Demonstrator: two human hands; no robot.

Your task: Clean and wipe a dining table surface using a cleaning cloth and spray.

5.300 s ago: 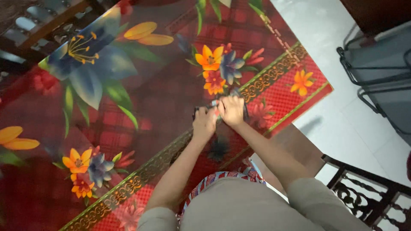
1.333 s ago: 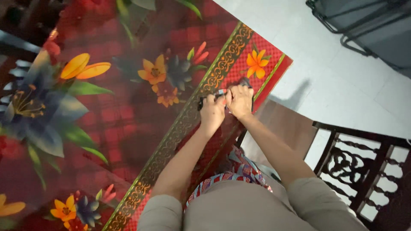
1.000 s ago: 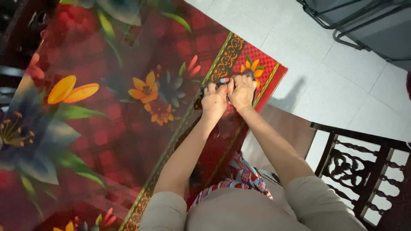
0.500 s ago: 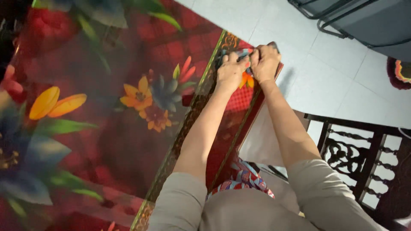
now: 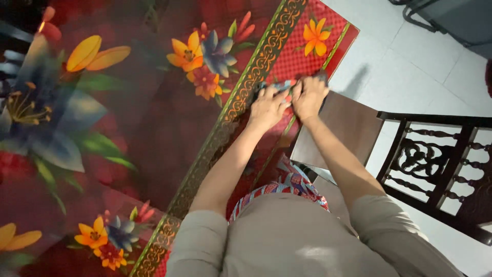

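My left hand (image 5: 267,106) and my right hand (image 5: 309,96) press side by side on a small dark cloth (image 5: 279,85) with light blue patches. The cloth lies on the table's edge, on a glossy red floral tablecloth (image 5: 154,118). Both hands are closed over the cloth and hide most of it. A dark corner of the cloth shows beyond my right hand, near the gold-patterned border (image 5: 256,66) of the tablecloth.
A dark carved wooden chair (image 5: 435,164) stands at the right, its brown seat (image 5: 343,128) just beside the table edge under my right arm. Pale floor tiles (image 5: 420,66) lie beyond. A dark metal frame (image 5: 425,15) shows at top right.
My hands, still on the cloth, have drawn back from the table's far corner toward me along the edge. The view has shifted with my head.
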